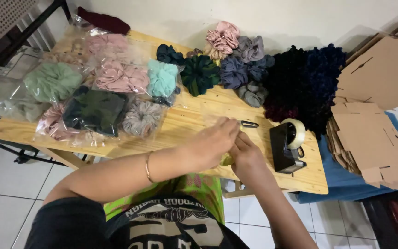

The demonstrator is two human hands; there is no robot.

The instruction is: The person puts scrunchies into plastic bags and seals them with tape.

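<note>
My left hand (213, 144) and my right hand (248, 159) meet over the near edge of the wooden table (185, 124). Both pinch a clear plastic bag (217, 113) that lies between them, with something yellow-green (227, 160) showing just under the hands. What exactly the fingers grip is partly hidden. A thin bracelet sits on my left wrist. A black binder clip (249, 124) lies just beyond my right hand. A black tape dispenser (288, 145) with a roll of clear tape stands to the right of my right hand.
Bagged scrunchies (95, 87) in pink, green, teal and dark tones pile on the table's left. Loose scrunchies (236, 64) and dark velvet ones (307, 83) lie along the back. Flat cardboard boxes (374, 133) stack on a blue surface at right. White tiled floor lies below.
</note>
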